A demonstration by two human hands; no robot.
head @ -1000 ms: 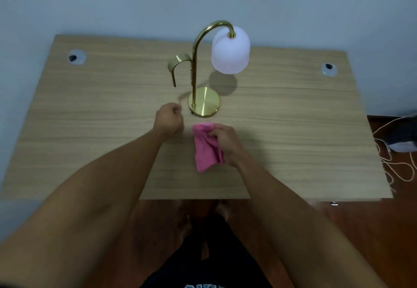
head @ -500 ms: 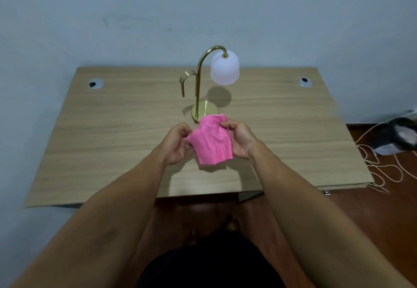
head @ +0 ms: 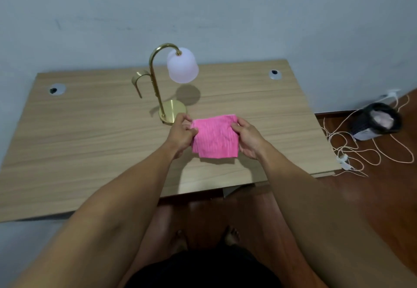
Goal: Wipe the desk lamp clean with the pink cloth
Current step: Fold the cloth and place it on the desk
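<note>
You pinch the pink cloth [head: 215, 138] by its two sides with your left hand [head: 180, 133] and right hand [head: 249, 138] above the desk [head: 90, 129], and the desk lamp [head: 168, 84] stands upright just ahead, nearer your left hand.

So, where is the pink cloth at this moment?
In the head view the pink cloth is held between the left hand and right hand, above the desk, just in front of the lamp base.
</note>
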